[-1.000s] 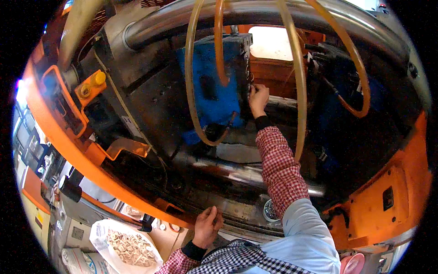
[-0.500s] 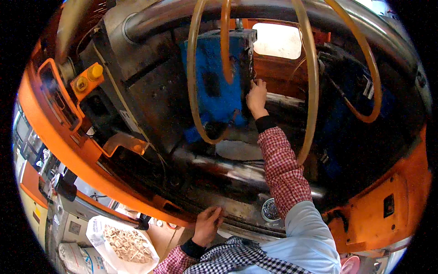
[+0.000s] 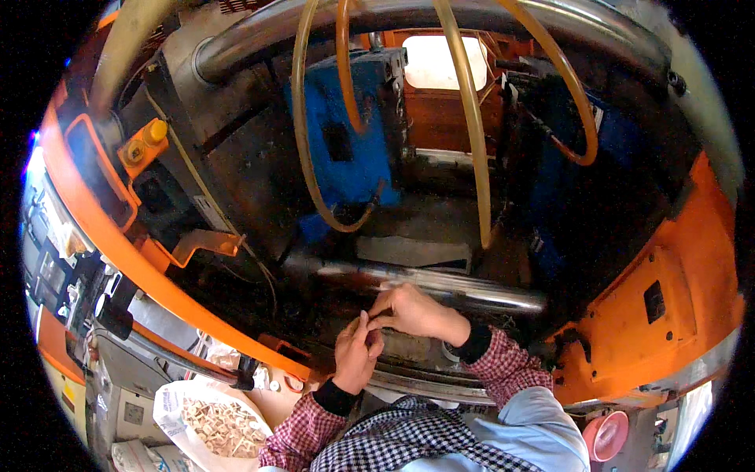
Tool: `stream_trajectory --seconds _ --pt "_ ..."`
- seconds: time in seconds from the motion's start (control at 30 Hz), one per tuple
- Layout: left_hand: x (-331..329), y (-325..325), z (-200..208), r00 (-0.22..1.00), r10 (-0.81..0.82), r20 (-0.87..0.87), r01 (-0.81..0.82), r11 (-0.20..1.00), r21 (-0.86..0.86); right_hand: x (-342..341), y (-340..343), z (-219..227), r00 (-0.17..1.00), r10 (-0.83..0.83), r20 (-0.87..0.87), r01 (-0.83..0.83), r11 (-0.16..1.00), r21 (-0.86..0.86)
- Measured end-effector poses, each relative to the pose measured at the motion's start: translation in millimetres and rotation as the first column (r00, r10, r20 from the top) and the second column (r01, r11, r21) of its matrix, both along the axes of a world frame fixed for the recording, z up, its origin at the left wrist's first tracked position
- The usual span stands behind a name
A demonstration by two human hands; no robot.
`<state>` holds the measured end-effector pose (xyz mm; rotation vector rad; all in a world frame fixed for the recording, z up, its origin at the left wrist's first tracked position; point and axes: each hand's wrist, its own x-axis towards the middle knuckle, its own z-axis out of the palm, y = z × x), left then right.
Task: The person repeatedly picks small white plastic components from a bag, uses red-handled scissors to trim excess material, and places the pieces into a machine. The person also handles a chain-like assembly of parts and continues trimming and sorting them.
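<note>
My two hands meet over the lower front ledge of an open machine. My right hand [image 3: 418, 313] is closed in a pinch, its fingertips against those of my left hand [image 3: 358, 355]. The left fingers are bent and pressed together too. Anything between the fingertips is too small or too hidden to make out. Just behind the hands runs a shiny metal bar [image 3: 440, 285]. Beyond it stands a blue mould block [image 3: 358, 118] with a clear yellowish hose [image 3: 305, 149] looping down in front. A small round cup is mostly covered by my right wrist.
An orange frame [image 3: 181, 295] curves along the left, with a yellow knob [image 3: 155, 131] on a bracket. An orange panel [image 3: 661, 315] stands at right. A white sack [image 3: 169, 405] of small beige pieces [image 3: 224, 425] sits lower left, a pink bucket [image 3: 605, 435] lower right. More hoses hang overhead.
My right hand has come back from the blue mould block's right edge to my left hand, and their fingertips now meet. The view has shifted slightly, and the right arm now hides most of the cup.
</note>
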<state>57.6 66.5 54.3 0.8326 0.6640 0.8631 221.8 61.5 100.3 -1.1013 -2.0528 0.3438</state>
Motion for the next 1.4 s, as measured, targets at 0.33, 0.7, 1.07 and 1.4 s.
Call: stream_trajectory --seconds 0.33,0.7,1.07,1.4 --pt "-15 -4 -17 0.997 -0.038 -0.066 0.047 0.989 0.142 28 50 3 0.849 -0.436 -0.299 0.512 0.818 0.262" --pt "-36 -24 3 0.987 -0.136 -0.080 0.122 0.981 -0.153 141 269 69 0.438 -0.595 -0.674 0.893 0.374 0.250" --pt "-40 -18 -1 0.979 -0.141 -0.144 0.128 0.987 -0.095 151 299 74 0.399 -0.671 -0.625 0.914 0.235 0.332" --pt "-45 -20 -6 0.995 -0.084 -0.062 0.071 0.981 -0.181 156 304 65 0.488 -0.674 -0.556 0.872 0.338 0.355"
